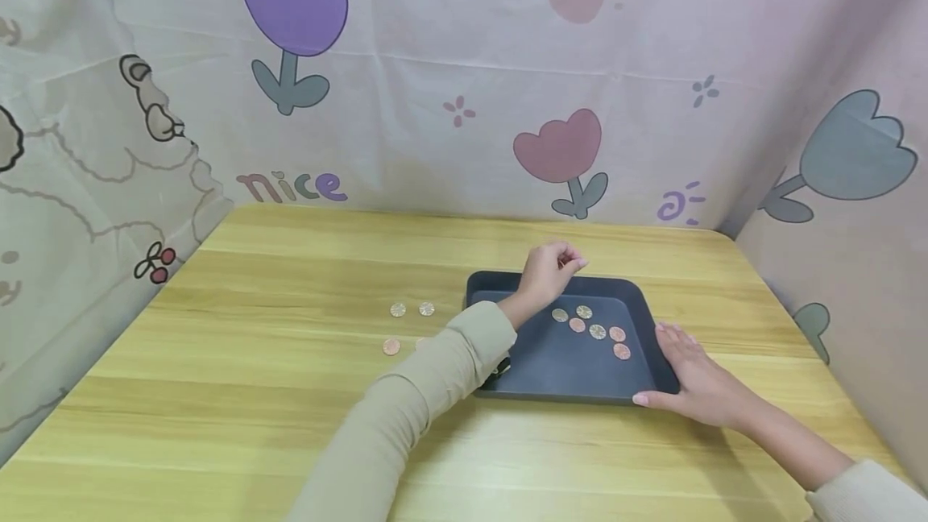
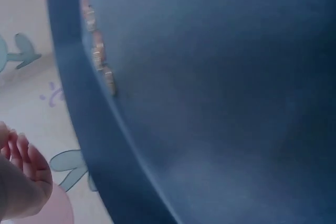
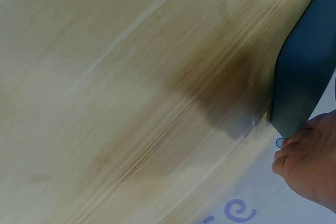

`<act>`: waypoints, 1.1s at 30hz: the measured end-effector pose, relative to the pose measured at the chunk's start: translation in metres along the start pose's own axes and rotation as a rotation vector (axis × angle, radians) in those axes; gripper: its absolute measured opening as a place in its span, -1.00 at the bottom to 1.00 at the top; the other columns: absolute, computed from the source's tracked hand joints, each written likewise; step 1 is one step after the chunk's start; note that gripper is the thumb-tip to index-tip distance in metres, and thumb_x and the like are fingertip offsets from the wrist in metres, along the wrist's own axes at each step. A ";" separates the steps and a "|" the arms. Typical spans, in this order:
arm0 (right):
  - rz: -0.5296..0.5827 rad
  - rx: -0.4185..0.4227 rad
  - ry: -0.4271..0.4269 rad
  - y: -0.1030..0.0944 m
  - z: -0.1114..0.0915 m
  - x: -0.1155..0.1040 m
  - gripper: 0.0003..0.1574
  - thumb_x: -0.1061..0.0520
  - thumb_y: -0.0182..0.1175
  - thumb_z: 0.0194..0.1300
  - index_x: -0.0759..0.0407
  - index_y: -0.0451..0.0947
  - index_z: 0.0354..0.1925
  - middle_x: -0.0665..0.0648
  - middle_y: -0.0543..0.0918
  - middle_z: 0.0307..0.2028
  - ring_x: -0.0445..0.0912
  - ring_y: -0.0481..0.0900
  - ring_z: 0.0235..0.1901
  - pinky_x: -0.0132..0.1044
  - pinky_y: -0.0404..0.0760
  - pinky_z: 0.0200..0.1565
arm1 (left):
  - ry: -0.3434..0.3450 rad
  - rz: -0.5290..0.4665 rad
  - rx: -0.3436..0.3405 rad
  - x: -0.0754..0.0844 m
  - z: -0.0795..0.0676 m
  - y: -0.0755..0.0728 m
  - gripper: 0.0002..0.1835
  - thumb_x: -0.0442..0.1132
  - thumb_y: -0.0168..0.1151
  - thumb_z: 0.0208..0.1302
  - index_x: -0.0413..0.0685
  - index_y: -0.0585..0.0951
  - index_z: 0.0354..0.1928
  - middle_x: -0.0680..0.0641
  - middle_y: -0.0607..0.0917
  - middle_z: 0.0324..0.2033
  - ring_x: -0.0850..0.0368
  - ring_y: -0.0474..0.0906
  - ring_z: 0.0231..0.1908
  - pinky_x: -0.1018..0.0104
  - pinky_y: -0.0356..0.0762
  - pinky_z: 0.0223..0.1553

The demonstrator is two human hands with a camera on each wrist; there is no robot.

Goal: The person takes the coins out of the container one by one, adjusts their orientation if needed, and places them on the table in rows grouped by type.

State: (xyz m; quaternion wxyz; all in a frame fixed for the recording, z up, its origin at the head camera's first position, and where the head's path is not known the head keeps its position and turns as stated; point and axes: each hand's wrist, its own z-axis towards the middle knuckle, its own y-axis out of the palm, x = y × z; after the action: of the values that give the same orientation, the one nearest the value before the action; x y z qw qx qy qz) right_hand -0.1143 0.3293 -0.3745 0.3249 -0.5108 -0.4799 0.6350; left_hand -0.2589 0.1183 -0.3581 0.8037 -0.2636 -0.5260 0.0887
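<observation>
A dark rectangular baking tray [image 1: 558, 373] lies on the table with several coins [image 1: 577, 325] inside, some copper-coloured and some pale gold. My left hand [image 1: 545, 274] hovers over the tray's far side, thumb and fingertips drawn together. Whether a coin is between them cannot be seen. In the left wrist view the fingers [image 2: 34, 161] look curled beside the tray wall. My right hand [image 1: 699, 381] holds the tray's near right corner, thumb at the front edge and fingers along the right side. Its fingers show against the tray wall [image 3: 302, 72] in the right wrist view.
Left of the tray, silvery coins [image 1: 412, 309] and copper coins [image 1: 391, 346] lie on the wooden table [image 1: 217, 361], one partly behind my left sleeve. A small black object [image 1: 502, 367] shows by the sleeve. Printed cloth [image 1: 428, 39] hangs behind the table.
</observation>
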 end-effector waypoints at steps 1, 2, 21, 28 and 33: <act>0.000 -0.001 0.000 0.000 0.000 0.000 0.35 -0.28 0.33 -0.04 0.58 -0.06 0.32 0.58 0.03 0.32 0.45 -0.04 0.31 0.20 -0.11 0.34 | -0.021 0.015 -0.028 -0.002 -0.001 0.002 -0.85 -0.18 0.21 0.24 -0.13 0.64 -0.33 -0.02 0.64 -0.49 0.29 0.38 -0.52 0.60 0.29 -0.51; -0.001 -0.003 0.001 0.000 0.000 0.000 0.35 -0.29 0.33 -0.03 0.58 -0.06 0.32 0.58 0.03 0.32 0.45 -0.04 0.31 0.21 -0.11 0.33 | -0.049 0.034 -0.059 -0.003 -0.002 0.004 -0.85 -0.18 0.21 0.24 -0.12 0.64 -0.34 -0.01 0.64 -0.49 0.31 0.39 -0.53 0.59 0.30 -0.53; 0.012 -0.001 -0.002 0.001 0.000 0.002 0.35 -0.28 0.32 -0.02 0.59 -0.07 0.31 0.58 0.01 0.33 0.44 -0.06 0.32 0.13 -0.17 0.37 | -0.334 0.444 -0.403 -0.009 -0.006 0.006 -0.83 -0.15 0.43 -0.01 -0.05 0.64 -0.52 0.10 0.64 -0.48 0.28 0.41 -0.52 0.46 0.44 -0.42; 0.020 -0.005 0.005 0.001 0.000 0.001 0.35 -0.28 0.33 -0.02 0.59 -0.08 0.32 0.58 0.00 0.33 0.44 -0.07 0.32 0.17 -0.15 0.35 | -0.345 0.424 -0.404 -0.012 -0.006 0.007 -0.50 -0.14 0.42 -0.01 -0.07 0.26 -0.77 0.07 0.18 -0.78 0.24 0.10 -0.70 0.44 0.12 -0.63; 0.023 -0.008 0.007 0.001 0.000 0.001 0.36 -0.28 0.32 -0.02 0.58 -0.09 0.32 0.58 0.00 0.33 0.44 -0.07 0.32 0.16 -0.16 0.36 | -0.368 0.418 -0.375 -0.013 -0.007 0.008 -0.63 -0.12 0.44 -0.05 -0.10 0.40 -0.61 0.06 0.24 -0.73 0.22 0.21 -0.65 0.43 0.19 -0.59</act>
State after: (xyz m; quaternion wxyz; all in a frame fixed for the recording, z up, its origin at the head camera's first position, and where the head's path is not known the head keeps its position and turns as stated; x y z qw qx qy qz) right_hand -0.1142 0.3301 -0.3761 0.3174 -0.5196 -0.4753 0.6350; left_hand -0.2573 0.1176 -0.3747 0.5970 -0.4888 -0.6041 0.1993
